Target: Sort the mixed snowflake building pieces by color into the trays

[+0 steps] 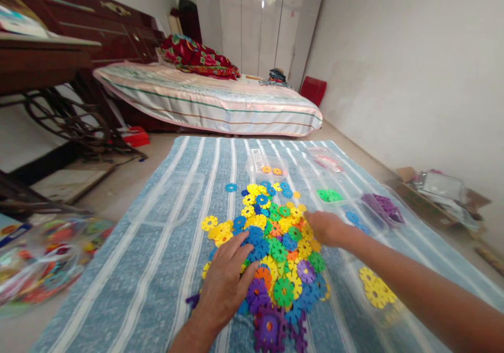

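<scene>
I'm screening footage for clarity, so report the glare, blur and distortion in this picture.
Head view: a small bright glint on the wardrobe; head view: the right hand looks soft, while the disc pile reads more clearly; head view: the plastic bag at the left edge looks smeared; head view: wide-angle stretching toward the edges.

Head view, bright under soft, diffuse light. Glossy wardrobe doors [252,38] bear a small white glare spot and pale reflections. Wide-angle distortion stretches the treadle sewing-machine table [47,56] at the left margin; the right hand [325,228] is blurred, the central notched plastic discs [284,291] sharper.
</scene>
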Demonstrator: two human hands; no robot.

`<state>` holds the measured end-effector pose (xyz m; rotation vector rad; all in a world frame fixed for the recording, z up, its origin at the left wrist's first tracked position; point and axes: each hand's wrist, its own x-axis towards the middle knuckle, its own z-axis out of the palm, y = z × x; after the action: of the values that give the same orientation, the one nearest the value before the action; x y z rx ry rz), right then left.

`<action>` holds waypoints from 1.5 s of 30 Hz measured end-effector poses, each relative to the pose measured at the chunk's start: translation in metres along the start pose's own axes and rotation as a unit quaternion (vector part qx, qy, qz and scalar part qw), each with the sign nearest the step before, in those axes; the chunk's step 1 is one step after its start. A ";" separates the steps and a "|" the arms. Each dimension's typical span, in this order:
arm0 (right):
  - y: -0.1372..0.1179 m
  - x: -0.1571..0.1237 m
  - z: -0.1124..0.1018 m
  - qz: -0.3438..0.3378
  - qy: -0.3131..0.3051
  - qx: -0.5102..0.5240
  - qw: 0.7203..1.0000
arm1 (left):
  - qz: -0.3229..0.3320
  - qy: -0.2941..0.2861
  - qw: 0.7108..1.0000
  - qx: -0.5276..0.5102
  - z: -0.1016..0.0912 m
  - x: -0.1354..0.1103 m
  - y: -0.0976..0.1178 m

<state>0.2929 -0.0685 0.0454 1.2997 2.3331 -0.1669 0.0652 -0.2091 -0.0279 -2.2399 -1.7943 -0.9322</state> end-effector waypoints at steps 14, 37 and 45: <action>0.000 0.049 -0.088 0.005 0.225 0.071 0.972 | 0.000 -0.005 1.000 0.003 0.000 0.001 0.000; 0.023 0.024 -0.032 -0.099 0.134 0.121 0.979 | 0.002 0.010 1.000 -0.005 -0.001 0.004 0.000; 0.064 -0.052 -0.049 -0.135 0.040 0.198 0.970 | -0.001 0.011 1.000 -0.003 0.000 0.004 -0.002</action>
<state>0.3524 -0.0579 0.1194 1.1658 2.6324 -0.7103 0.0635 -0.2045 -0.0265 -2.2242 -1.7868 -0.9587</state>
